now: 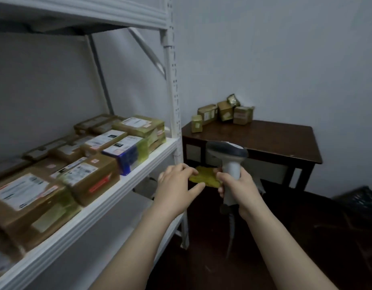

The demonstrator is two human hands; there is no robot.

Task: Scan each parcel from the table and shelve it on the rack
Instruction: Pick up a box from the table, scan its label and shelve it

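Two hands meet beside the rack: left hand pinches a yellow parcel, right hand grips the scanner, perhaps touching the parcel too.

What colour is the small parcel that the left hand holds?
Yellowish green; the small parcel in the left hand shows best in the head view.

Pale grey walls, dark floor, wooden table in the corner.
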